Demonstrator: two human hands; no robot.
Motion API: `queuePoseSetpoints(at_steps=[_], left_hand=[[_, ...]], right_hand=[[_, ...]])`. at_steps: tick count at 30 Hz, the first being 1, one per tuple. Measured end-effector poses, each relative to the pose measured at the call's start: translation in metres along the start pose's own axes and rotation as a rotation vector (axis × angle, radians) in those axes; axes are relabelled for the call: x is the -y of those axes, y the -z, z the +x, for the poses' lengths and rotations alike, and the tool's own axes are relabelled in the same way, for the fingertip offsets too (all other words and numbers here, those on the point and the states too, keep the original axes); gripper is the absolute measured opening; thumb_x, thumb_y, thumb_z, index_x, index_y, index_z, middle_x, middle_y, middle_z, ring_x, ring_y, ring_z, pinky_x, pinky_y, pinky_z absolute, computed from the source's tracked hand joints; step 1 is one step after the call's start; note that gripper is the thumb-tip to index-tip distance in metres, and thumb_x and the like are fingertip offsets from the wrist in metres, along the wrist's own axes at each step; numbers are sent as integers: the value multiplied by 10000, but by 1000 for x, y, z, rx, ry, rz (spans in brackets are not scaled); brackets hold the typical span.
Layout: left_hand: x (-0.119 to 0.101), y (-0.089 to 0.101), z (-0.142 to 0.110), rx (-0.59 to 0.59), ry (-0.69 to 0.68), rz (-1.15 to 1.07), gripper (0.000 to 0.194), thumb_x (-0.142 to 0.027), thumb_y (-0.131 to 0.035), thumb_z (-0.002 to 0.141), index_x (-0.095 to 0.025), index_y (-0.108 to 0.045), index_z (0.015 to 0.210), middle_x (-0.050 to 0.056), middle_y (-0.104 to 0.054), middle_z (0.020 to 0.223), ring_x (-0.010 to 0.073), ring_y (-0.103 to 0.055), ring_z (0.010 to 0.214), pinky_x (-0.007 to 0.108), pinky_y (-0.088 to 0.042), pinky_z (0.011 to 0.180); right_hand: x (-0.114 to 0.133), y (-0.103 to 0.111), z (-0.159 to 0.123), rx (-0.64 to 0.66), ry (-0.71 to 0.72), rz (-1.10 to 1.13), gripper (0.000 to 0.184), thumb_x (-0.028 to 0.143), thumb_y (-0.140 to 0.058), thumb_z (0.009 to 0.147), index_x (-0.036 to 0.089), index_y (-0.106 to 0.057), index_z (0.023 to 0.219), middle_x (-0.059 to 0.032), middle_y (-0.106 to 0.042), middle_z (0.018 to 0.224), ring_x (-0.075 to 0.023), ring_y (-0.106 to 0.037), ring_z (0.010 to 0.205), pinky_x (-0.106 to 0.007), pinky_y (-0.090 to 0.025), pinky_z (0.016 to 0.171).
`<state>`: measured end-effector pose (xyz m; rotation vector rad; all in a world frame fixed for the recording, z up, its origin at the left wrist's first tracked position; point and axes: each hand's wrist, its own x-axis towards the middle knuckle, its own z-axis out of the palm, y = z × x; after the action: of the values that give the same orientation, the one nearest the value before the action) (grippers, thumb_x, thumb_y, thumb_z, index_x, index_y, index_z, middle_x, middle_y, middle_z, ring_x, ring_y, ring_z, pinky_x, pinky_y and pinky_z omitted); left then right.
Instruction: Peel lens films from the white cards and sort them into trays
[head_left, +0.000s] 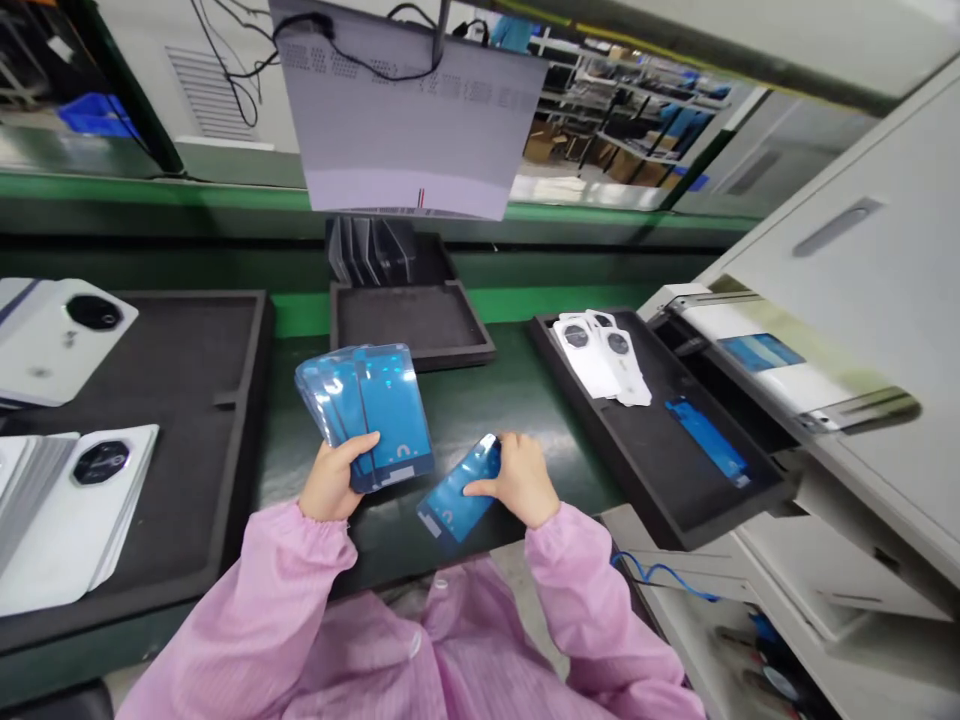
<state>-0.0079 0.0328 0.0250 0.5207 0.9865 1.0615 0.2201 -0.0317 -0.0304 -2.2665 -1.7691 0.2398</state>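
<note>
My left hand [335, 478] grips a fanned stack of blue film sheets [369, 400] by its lower edge, held upright above the green bench. My right hand [517, 478] is closed on a single blue film sheet [459, 490], pinching its upper end so that it slants down to the left, just right of the stack. Both arms wear pink sleeves.
A black foam tray [660, 450] on the right holds white phone back covers [604, 358] and one blue film strip [706, 437]. A large black tray [187, 400] on the left carries stacks of white covers [67, 500]. A smaller black tray [409, 320] sits ahead, a grey machine [847, 330] at right.
</note>
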Motion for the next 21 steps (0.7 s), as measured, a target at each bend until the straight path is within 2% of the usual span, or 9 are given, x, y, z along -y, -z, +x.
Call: queuePoseSetpoints(at_steps=[3, 6, 8, 10, 13, 15, 17, 19, 21], left_hand=[[3, 1, -2, 1, 14, -3, 527, -82, -700, 611, -166, -608, 1122, 30, -743, 753, 239, -704, 681, 391, -594, 697], [5, 2, -4, 32, 20, -20, 546, -84, -700, 616, -176, -593, 1143, 29, -745, 795, 233, -703, 707, 378, -593, 689], [6, 4, -5, 61, 17, -35, 554, -91, -707, 617, -178, -587, 1151, 36, -744, 843, 239, -701, 742, 382, -587, 702], [6, 6, -6, 83, 6, -40, 559, -98, -715, 614, -175, -586, 1153, 44, -743, 860, 247, -699, 753, 390, -580, 714], [5, 8, -6, 88, -11, -29, 561, -113, -725, 609, -163, -593, 1152, 57, -743, 848, 261, -698, 745, 398, -570, 711], [5, 9, -6, 88, -21, -35, 575, -118, -734, 603, -170, -593, 1158, 58, -743, 854, 266, -696, 763, 389, -565, 712], [6, 10, -6, 98, -30, -49, 585, -121, -742, 601, -183, -593, 1163, 54, -743, 868, 264, -694, 786, 372, -562, 708], [7, 11, -5, 115, -20, -50, 575, -131, -744, 608, -186, -597, 1161, 60, -742, 885, 262, -692, 792, 363, -561, 698], [8, 12, -5, 117, -20, -50, 565, -137, -744, 616, -188, -600, 1160, 64, -740, 908, 256, -692, 791, 358, -561, 700]], right_hand=[[-13, 9, 8, 19, 29, 321, 585, 492, -785, 508, 148, -547, 916, -89, -589, 855, -266, -572, 839, -410, -472, 753], [-13, 42, 21, -63, 181, 752, 353, 399, -698, 678, 197, -552, 928, -43, -622, 897, -197, -609, 827, -356, -496, 753], [-6, 63, 28, -198, 237, 883, 346, 330, -703, 698, 215, -561, 992, -28, -647, 896, -173, -627, 808, -334, -505, 757], [6, 70, 32, -308, 274, 890, 403, 277, -727, 681, 222, -560, 1044, -16, -664, 841, -166, -638, 765, -338, -513, 763], [18, 48, 38, -322, 259, 893, 345, 295, -718, 679, 208, -591, 988, -31, -679, 826, -189, -648, 777, -377, -511, 798], [20, 23, 42, -250, 182, 920, 238, 344, -698, 683, 188, -623, 846, -48, -681, 789, -218, -650, 780, -398, -516, 774], [18, 6, 47, -181, 136, 947, 223, 385, -680, 687, 177, -606, 714, -53, -667, 691, -232, -649, 708, -402, -531, 694], [17, 4, 50, -147, 137, 988, 257, 424, -651, 709, 180, -575, 731, -41, -656, 657, -213, -638, 626, -380, -542, 601], [21, 14, 52, -44, 144, 1138, 290, 454, -631, 726, 197, -538, 824, -23, -656, 707, -181, -624, 585, -329, -537, 502]])
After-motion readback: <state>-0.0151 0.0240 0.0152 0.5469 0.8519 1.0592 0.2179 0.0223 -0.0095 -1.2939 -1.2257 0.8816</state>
